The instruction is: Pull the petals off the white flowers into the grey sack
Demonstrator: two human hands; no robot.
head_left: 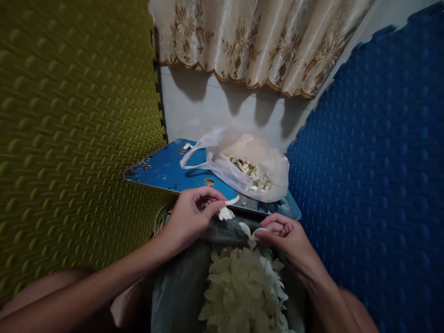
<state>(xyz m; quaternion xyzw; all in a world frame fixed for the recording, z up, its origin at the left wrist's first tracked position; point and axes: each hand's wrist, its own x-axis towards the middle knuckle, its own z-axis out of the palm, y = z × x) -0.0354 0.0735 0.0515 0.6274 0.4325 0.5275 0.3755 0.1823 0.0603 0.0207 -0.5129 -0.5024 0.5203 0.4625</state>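
My left hand [197, 210] is closed in a pinch on a white petal-like piece [227, 213], with a slim pale tip sticking out past the fingers. Opposite it, my right hand [282, 233] pinches another white petal piece [247, 230] that has spread lobes. The two hands are apart. Directly below them lies a large heap of pale petal-like pieces [239, 286], resting on a dark grey-green sheet or bag [180, 289] between my legs. Whether the heap's pieces are joined together I cannot tell.
A blue printed tabletop [163, 164] stands ahead. On it, an open white plastic bag [274, 159] holds many small pale pieces, and a few white bits [188, 146] lie at the far left. Yellow [79, 138] and blue foam mats [374, 152] stand on either side; a curtain [243, 41] hangs behind.
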